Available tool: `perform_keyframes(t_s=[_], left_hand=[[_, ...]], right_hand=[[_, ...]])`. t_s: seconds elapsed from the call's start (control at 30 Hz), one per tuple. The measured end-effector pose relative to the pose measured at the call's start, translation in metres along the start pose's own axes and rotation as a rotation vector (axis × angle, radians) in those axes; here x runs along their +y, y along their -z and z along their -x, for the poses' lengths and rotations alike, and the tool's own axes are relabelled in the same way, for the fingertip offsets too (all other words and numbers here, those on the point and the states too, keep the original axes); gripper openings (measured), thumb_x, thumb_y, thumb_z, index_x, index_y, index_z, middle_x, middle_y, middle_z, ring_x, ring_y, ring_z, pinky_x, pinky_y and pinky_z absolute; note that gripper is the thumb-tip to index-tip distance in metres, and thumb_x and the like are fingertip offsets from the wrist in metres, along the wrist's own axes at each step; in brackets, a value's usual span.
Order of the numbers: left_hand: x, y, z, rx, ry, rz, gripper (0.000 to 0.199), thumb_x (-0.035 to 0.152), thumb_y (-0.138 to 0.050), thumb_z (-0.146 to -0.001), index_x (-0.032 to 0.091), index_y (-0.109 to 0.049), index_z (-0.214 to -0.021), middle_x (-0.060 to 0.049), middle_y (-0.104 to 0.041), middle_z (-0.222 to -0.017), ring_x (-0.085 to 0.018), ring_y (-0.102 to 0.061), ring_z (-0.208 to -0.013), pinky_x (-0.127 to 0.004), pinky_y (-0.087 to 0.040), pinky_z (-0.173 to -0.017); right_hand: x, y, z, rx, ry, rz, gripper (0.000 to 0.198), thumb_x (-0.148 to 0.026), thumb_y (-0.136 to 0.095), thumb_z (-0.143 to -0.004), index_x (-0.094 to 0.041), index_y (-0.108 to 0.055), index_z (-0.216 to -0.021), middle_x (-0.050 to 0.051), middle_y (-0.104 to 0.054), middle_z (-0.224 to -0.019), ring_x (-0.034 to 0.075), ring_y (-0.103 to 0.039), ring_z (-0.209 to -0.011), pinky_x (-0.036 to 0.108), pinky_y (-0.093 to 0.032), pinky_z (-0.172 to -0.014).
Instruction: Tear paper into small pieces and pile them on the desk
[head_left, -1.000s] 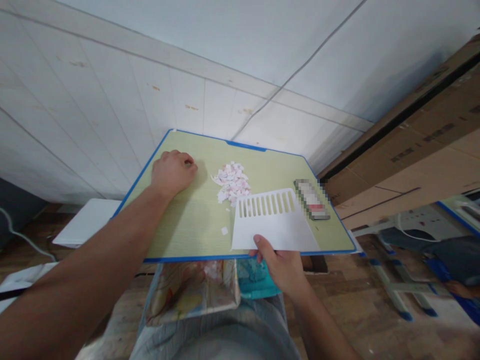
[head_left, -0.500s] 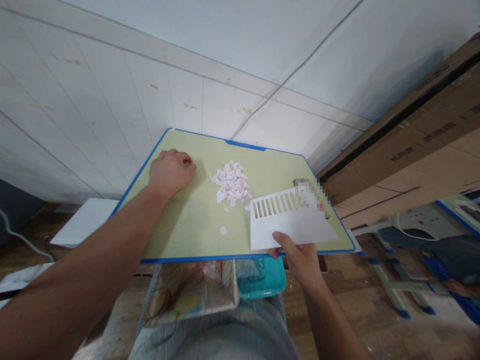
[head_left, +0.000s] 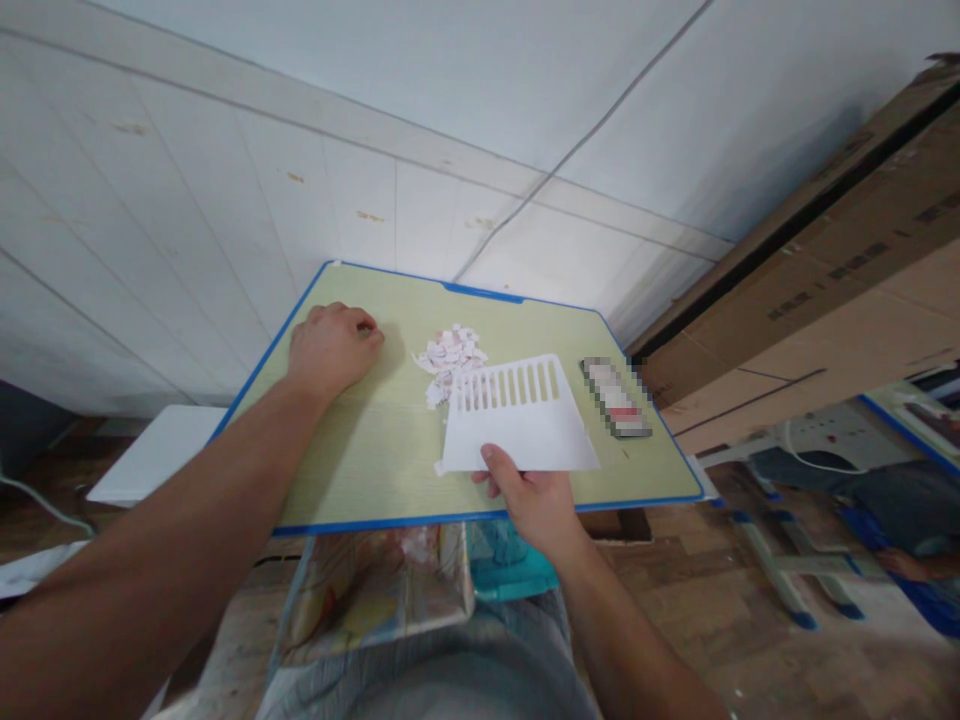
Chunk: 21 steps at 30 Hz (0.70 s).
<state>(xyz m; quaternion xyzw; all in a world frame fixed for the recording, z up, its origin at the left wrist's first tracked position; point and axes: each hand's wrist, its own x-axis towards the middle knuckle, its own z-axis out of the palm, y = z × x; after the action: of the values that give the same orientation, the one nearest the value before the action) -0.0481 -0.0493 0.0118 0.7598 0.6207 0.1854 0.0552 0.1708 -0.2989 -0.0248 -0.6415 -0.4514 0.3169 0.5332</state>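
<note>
My right hand [head_left: 536,495] pinches the lower edge of a white sheet [head_left: 517,435] with a row of slots cut along its far part. The thumb lies on top and the fingers are underneath. The sheet covers part of a pile of small white and pinkish paper scraps [head_left: 450,350], which shows through some slots. On the left of the green desktop [head_left: 367,430] rests my left hand [head_left: 334,345], its fingers curled closed; whatever they hold, if anything, is hidden. The pile lies to the right of this hand, apart from it.
A blurred-out flat object with a dark edge [head_left: 619,400] lies at the desktop's right. Below the front edge are a patterned fabric-like container [head_left: 382,590] and a teal bin [head_left: 517,575]. Cardboard boxes [head_left: 817,290] stand right; another person's arm [head_left: 904,565] shows far right.
My right hand has moved left with the slotted sheet, which now overlaps the scraps and uncovers the blurred-out object. My left hand has kept its place on the desktop.
</note>
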Motion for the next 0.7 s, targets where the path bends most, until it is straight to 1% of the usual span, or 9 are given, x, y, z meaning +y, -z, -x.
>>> perform_keyframes(t_s=[0.1, 0.13, 0.2, 0.27, 0.33, 0.4, 0.47, 0.6, 0.7], left_hand=[[0.001, 0.001, 0.000, -0.008, 0.001, 0.001, 0.048, 0.042, -0.055, -0.104, 0.023, -0.091, -0.131, -0.018, -0.082, -0.144, -0.043, -0.068, -0.147, -0.053, -0.057, -0.121], [0.001, 0.002, 0.000, -0.009, 0.002, 0.000, 0.048, 0.042, -0.055, -0.104, 0.023, -0.091, -0.130, -0.018, -0.082, -0.144, -0.043, -0.068, -0.147, -0.053, -0.058, -0.120], [0.002, 0.002, 0.000, -0.009, 0.004, -0.003, 0.048, 0.042, -0.055, -0.104, 0.023, -0.091, -0.130, -0.018, -0.082, -0.144, -0.043, -0.068, -0.146, -0.053, -0.057, -0.120], [0.002, 0.002, -0.001, -0.009, 0.007, -0.004, 0.048, 0.042, -0.055, -0.104, 0.023, -0.091, -0.131, -0.018, -0.082, -0.145, -0.043, -0.068, -0.146, -0.052, -0.057, -0.120], [0.001, 0.001, -0.001, -0.012, 0.005, -0.003, 0.048, 0.042, -0.055, -0.105, 0.023, -0.091, -0.131, -0.018, -0.082, -0.145, -0.043, -0.068, -0.147, -0.052, -0.057, -0.120], [0.000, 0.000, -0.002, -0.012, 0.001, 0.001, 0.047, 0.042, -0.056, -0.105, 0.023, -0.090, -0.130, -0.018, -0.082, -0.145, -0.042, -0.068, -0.147, -0.052, -0.057, -0.121], [-0.001, 0.000, -0.002, -0.011, -0.006, 0.004, 0.047, 0.043, -0.055, -0.106, 0.023, -0.090, -0.130, -0.018, -0.081, -0.145, -0.042, -0.068, -0.147, -0.052, -0.056, -0.122], [0.001, 0.003, 0.001, -0.029, -0.010, -0.008, 0.050, 0.042, -0.053, -0.109, 0.020, -0.089, -0.135, -0.020, -0.080, -0.148, -0.042, -0.066, -0.148, -0.053, -0.055, -0.125], [0.005, 0.006, 0.004, -0.035, -0.010, -0.020, 0.050, 0.040, -0.052, -0.112, 0.017, -0.088, -0.137, -0.021, -0.079, -0.150, -0.042, -0.064, -0.149, -0.055, -0.055, -0.127]], right_hand=[[0.001, 0.019, 0.001, -0.015, -0.004, 0.047, 0.042, -0.060, -0.083, -0.098, -0.027, -0.074, -0.074, 0.005, -0.077, -0.064, 0.022, -0.070, -0.056, 0.034, -0.063, -0.061], [0.001, 0.027, 0.002, -0.009, -0.026, 0.045, 0.042, -0.060, -0.085, -0.097, -0.027, -0.074, -0.074, 0.005, -0.076, -0.063, 0.023, -0.070, -0.054, 0.034, -0.061, -0.057], [0.001, 0.044, 0.007, -0.009, -0.073, 0.042, 0.040, -0.057, -0.088, -0.095, -0.026, -0.074, -0.074, 0.005, -0.076, -0.063, 0.024, -0.071, -0.054, 0.035, -0.061, -0.056], [0.001, 0.058, 0.012, 0.033, -0.095, 0.034, 0.039, -0.053, -0.091, -0.094, -0.027, -0.071, -0.072, 0.003, -0.073, -0.059, 0.025, -0.072, -0.055, 0.035, -0.062, -0.058], [0.000, 0.068, 0.017, 0.087, -0.103, 0.009, 0.036, -0.046, -0.090, -0.094, -0.027, -0.070, -0.071, 0.002, -0.071, -0.057, 0.023, -0.071, -0.055, 0.034, -0.061, -0.059], [-0.003, 0.074, 0.020, 0.111, -0.114, -0.044, 0.032, -0.041, -0.087, -0.093, -0.026, -0.070, -0.071, 0.001, -0.071, -0.057, 0.021, -0.067, -0.052, 0.033, -0.058, -0.056], [-0.004, 0.075, 0.020, 0.125, -0.117, -0.092, 0.030, -0.040, -0.085, -0.092, -0.026, -0.071, -0.071, 0.000, -0.070, -0.056, 0.020, -0.063, -0.050, 0.032, -0.054, -0.052], [0.002, 0.073, 0.017, 0.147, -0.084, -0.073, 0.032, -0.042, -0.086, -0.094, -0.026, -0.073, -0.070, 0.003, -0.074, -0.060, 0.021, -0.067, -0.054, 0.034, -0.058, -0.057], [0.008, 0.074, 0.016, 0.115, -0.102, -0.067, 0.032, -0.044, -0.088, -0.089, -0.026, -0.072, -0.067, 0.003, -0.073, -0.059, 0.022, -0.068, -0.053, 0.034, -0.058, -0.055]])
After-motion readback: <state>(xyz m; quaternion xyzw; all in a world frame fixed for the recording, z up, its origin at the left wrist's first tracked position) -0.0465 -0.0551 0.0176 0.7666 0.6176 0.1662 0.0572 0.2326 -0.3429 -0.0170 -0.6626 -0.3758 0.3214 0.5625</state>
